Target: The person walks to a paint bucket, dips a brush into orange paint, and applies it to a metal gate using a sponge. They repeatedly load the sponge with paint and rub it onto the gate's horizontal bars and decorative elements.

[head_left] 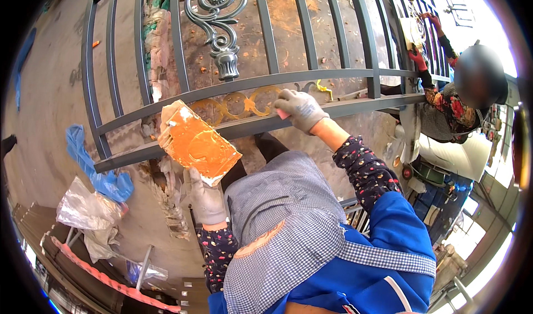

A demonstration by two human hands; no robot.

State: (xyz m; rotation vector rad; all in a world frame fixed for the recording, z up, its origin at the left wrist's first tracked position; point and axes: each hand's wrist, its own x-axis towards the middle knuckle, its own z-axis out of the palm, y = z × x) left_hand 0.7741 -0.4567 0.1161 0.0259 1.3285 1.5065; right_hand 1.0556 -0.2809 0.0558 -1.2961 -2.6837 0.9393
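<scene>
My left hand [207,198], in a grey glove, grips the lower edge of a flat board [201,142] smeared with thick orange paint or paste. My right hand [301,109], gloved too, has its fingers closed on a small pink pad [282,114], perhaps sponge, at the metal railing's lower rails. Just left of it, gold-coloured scrollwork [244,103] fills the band between two grey rails. Further right in that band, the scroll [305,87] is dark grey. Above the band, a grey cast ornament [219,25] stands between the upright bars.
At the right, a co-worker in red gloves [417,59] handles another part of the railing. A blue plastic sheet [91,158] and crumpled clear plastic [89,208] lie at the left. Lower left is a red-wrapped bar [111,278]. A yellow strip [324,89] hangs near the rail.
</scene>
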